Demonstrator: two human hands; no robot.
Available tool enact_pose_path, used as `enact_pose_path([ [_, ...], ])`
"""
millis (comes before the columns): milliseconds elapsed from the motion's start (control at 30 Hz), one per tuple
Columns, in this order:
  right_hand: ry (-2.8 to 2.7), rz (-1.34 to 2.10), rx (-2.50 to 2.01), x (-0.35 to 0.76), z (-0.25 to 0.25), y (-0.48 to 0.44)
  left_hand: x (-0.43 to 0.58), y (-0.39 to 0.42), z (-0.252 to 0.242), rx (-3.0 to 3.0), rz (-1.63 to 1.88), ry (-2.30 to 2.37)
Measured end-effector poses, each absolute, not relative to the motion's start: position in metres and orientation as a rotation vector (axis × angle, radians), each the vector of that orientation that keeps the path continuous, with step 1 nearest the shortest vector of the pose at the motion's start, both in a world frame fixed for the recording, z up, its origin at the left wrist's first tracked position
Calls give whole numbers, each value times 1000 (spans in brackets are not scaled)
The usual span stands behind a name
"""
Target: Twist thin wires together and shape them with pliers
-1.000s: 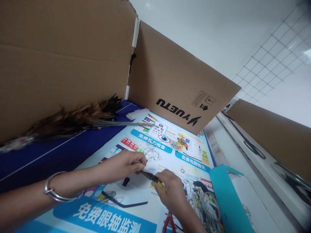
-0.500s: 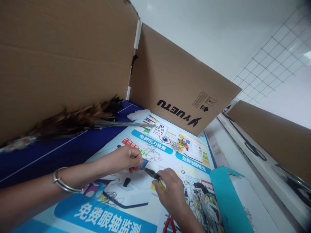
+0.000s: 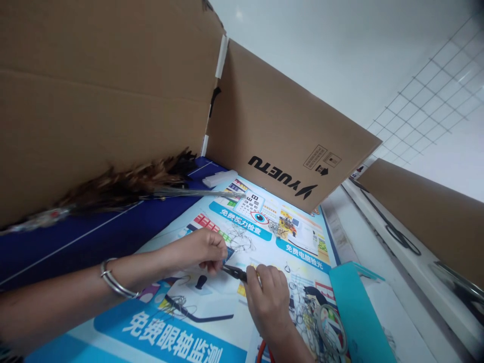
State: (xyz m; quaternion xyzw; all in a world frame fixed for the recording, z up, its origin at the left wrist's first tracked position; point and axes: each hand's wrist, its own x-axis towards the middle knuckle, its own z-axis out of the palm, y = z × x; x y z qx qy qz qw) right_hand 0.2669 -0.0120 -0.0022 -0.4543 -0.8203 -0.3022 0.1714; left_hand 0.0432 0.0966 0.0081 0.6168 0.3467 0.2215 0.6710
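Note:
My left hand (image 3: 212, 250) is closed in a pinch above the printed sheet, with a silver bangle (image 3: 115, 280) round its wrist. Whatever lies between its fingertips is too small to make out; a small dark blue patch (image 3: 229, 254) shows right beside them. In my right hand (image 3: 267, 298) is a pair of pliers (image 3: 236, 273), its dark jaws pointing left and reaching the left fingertips. The fingers wrap round the handles and hide them. Loops of thin wire (image 3: 240, 238) lie just beyond the left hand.
A heap of tangled wire (image 3: 308, 312) and a wire coil (image 3: 333, 327) lie at right, beside a teal box (image 3: 359, 312). Red handles (image 3: 261, 350) show below my right hand. Brown feathers (image 3: 128, 184) and thin rods (image 3: 204, 192) lie along the left cardboard wall (image 3: 106, 91).
My right hand has turned and closed further round the pliers, hiding the yellow handles. The jaws lie flatter, still at the left fingertips. The view has shifted slightly.

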Motion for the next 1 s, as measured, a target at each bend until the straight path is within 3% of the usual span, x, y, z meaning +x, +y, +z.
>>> enact_pose_path([
  [1000,-2381,-976,-1194,262,5,-16,48,88,12,1308,425,815],
])
